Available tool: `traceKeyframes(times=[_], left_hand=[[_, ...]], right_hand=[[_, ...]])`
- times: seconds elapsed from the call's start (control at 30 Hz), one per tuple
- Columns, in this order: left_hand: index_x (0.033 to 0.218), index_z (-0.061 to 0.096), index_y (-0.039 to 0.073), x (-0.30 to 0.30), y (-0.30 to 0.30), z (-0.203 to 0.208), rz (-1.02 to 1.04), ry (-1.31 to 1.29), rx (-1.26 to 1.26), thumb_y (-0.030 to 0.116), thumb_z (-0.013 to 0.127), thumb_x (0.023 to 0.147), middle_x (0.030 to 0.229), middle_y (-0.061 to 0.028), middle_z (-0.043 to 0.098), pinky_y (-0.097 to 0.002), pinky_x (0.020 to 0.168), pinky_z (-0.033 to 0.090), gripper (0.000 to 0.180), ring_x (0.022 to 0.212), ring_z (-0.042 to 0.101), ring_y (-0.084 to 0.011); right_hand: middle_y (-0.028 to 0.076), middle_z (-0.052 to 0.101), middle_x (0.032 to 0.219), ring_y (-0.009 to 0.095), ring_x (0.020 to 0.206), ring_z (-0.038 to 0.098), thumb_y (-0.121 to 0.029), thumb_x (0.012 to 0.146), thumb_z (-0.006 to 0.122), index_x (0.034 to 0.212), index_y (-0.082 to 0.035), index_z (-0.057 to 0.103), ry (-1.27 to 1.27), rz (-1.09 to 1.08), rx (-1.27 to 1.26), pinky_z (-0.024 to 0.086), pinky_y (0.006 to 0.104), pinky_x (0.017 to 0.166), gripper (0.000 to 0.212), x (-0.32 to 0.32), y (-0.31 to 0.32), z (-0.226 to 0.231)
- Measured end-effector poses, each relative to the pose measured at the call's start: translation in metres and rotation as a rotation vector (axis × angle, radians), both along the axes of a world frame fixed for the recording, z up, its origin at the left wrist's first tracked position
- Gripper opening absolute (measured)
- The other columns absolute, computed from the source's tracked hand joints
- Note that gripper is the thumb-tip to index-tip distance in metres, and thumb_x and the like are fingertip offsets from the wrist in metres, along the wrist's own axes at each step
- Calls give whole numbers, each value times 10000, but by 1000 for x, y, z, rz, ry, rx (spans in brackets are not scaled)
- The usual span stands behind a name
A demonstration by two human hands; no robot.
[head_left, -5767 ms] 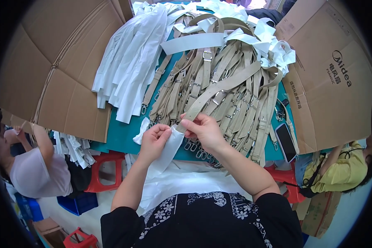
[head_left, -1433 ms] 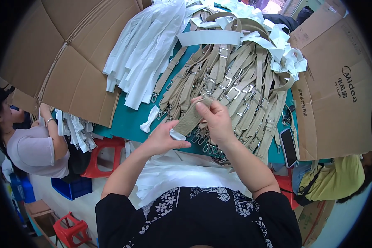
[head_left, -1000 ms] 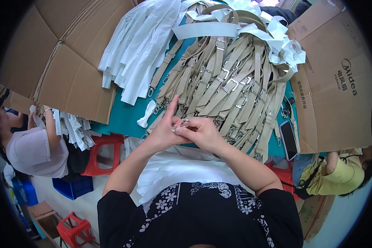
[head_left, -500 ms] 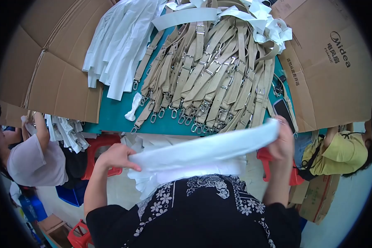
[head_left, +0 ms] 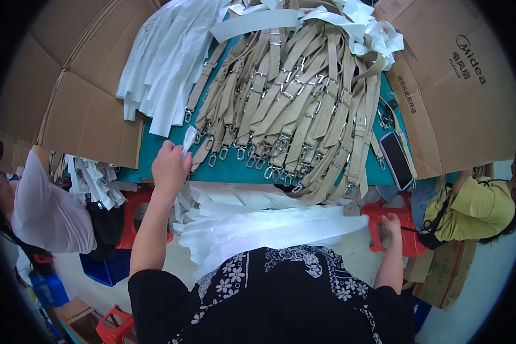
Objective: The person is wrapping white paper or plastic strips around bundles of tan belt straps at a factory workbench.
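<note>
My left hand (head_left: 171,168) is at the table's near edge, its fingers closed on a small twisted white wad (head_left: 188,139), which looks like cloth or paper. Beside it lie many beige straps (head_left: 292,97) with metal buckles and clasps, heaped on the green table (head_left: 233,169). White strips (head_left: 281,226) lie in layers across my lap. Near their right end is my right hand (head_left: 391,223), fingers curled, slightly apart from the strip; whether anything is inside is hidden.
White strips (head_left: 166,69) are piled at far left and loose white scraps (head_left: 370,34) at the back. A phone (head_left: 397,159) lies at the table's right. Cardboard (head_left: 453,86) stands on both sides. Two people, in a pale shirt (head_left: 49,206) and a yellow shirt (head_left: 476,209), work nearby.
The white strip stretched between my hands now lies on my lap. My left hand has moved up to the table and taken hold of the white wad; my right hand has lowered.
</note>
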State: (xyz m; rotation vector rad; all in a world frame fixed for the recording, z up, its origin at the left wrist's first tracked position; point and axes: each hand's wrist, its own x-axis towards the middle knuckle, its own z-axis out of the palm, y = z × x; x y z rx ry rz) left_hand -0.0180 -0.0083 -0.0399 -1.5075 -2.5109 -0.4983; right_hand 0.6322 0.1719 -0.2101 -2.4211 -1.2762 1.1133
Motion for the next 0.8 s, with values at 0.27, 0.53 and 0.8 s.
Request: traceKeyframes(times=[0.27,0.53,0.8], left_hand=[[794,561,61,30,23,27,-44,-6,53,74,659,683,758,-93,528,-331,620,444,148,718,536,-297],[1091,510,27,145,20,-76,-978,-281,-257,89,445,808,939,-148,593,-373,773,457,297,874,583,-297],[1041,519,43,135,26,-93,-888,-356,-430,85,510,735,776,-165,590,-391,642,476,309,715,598,-305]], right_hand=[[45,597,712,91,627,541,-171,821,571,910,15,605,461,543,-94,436,216,552,210,-140,15,169],[67,604,754,125,591,544,-166,786,599,909,-45,613,269,1092,690,436,246,559,173,-320,49,244],[41,541,770,198,804,572,-219,714,647,843,-140,639,-30,1532,1053,471,341,642,152,-429,65,236]])
